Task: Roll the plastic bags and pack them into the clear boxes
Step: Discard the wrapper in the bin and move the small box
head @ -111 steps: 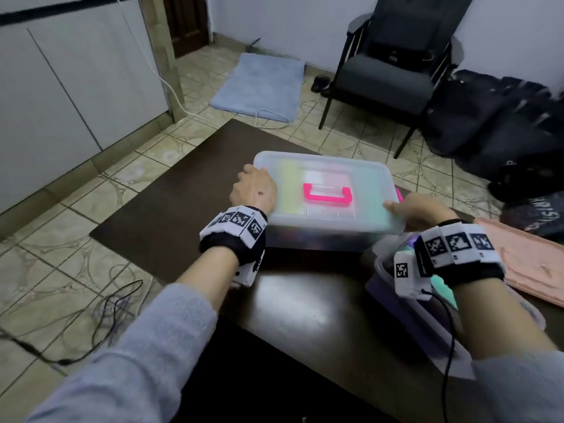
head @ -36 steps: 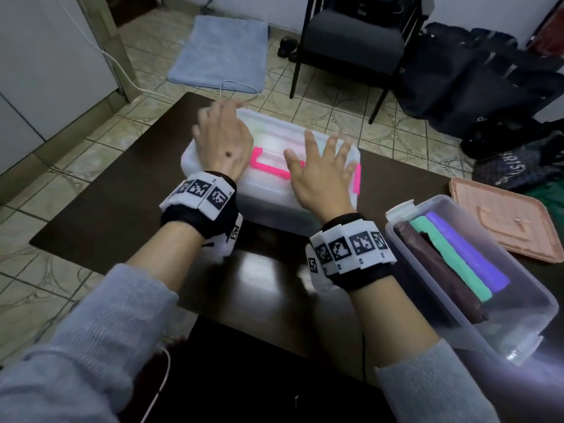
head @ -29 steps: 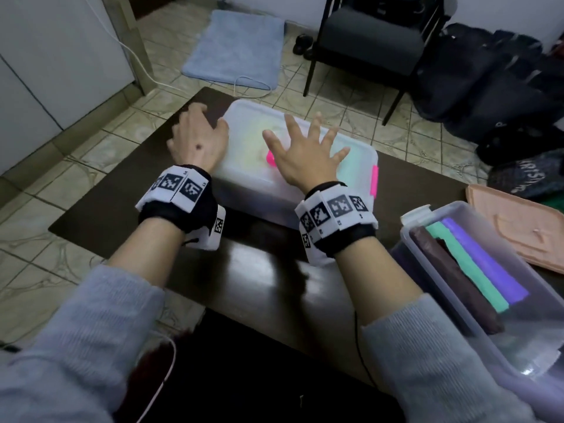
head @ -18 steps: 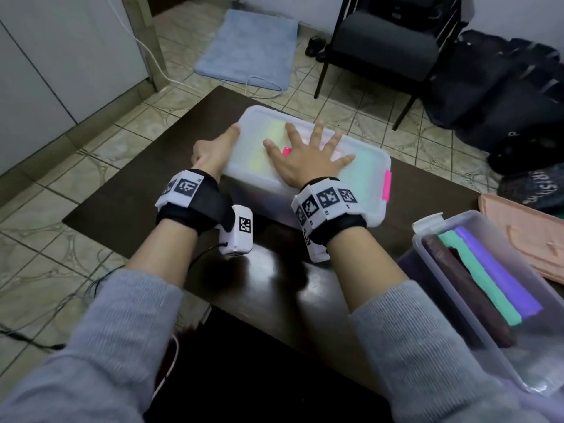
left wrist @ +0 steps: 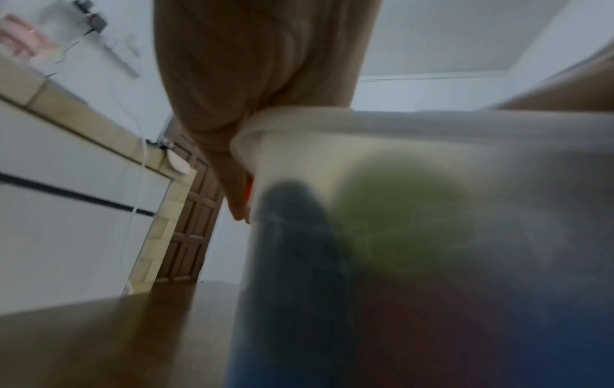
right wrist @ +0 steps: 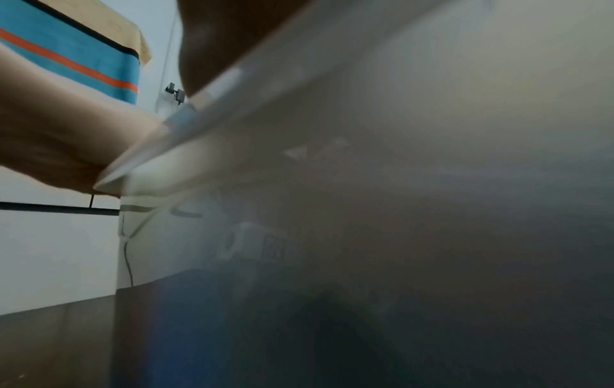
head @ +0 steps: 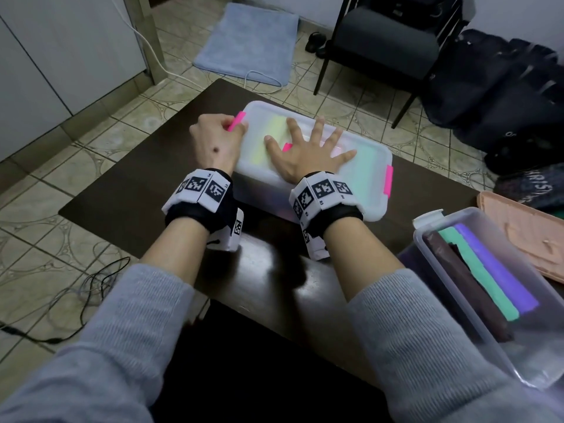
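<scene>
The lidded clear box [head: 360,178] sits flat at 12 o'clock on the table, frosted lid on, pink latch [head: 388,181] down at its 3 o'clock end, rolled bags glowing yellow-green inside. At 4 o'clock, an open clear box [head: 476,328] holds brown [head: 464,279], green [head: 479,270] and purple rolled bags [head: 500,270] lying side by side.

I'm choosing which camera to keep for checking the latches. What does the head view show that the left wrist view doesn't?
Head only: the right hand flat on the lid, the left pink latch flipped up, the right pink latch down, the open box.
Left wrist only: a green roll through the box wall.
Both: the left hand at the closed box's end.
</scene>
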